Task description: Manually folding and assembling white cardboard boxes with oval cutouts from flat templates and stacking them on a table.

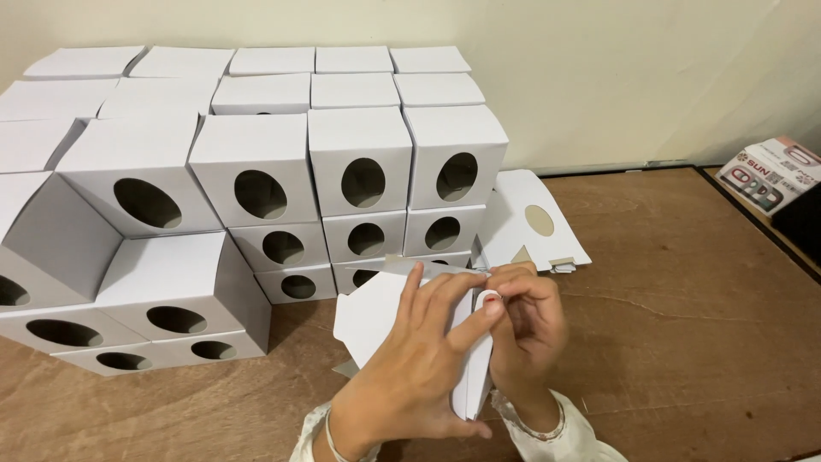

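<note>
Two hands work one white card box blank (376, 316) at the near edge of the brown wooden bench (684, 325). The left hand (419, 359) lies over the blank's outer face with fingers spread, its grip closed on the card and the thumb pressed against the folded edge. The right hand (526, 329) is tucked behind the same fold; its grip is narrow, fingertips pinching the upper edge of the blank. The blank is partly folded and held slightly above the bench surface, just in front of the stack.

Behind the hands stands a stack of finished white boxes (359, 171), each with an oval cut-out in its front face, set three high against the cream wall (641, 77). Further boxes to the left sit tilted and less evenly aligned. One flat unfolded blank (534, 218) with an oval hole leans against the right end of the stack, its lower edge on the bench. A printed carton (765, 175) lies at the far right edge of the bench, well apart from the hands
</note>
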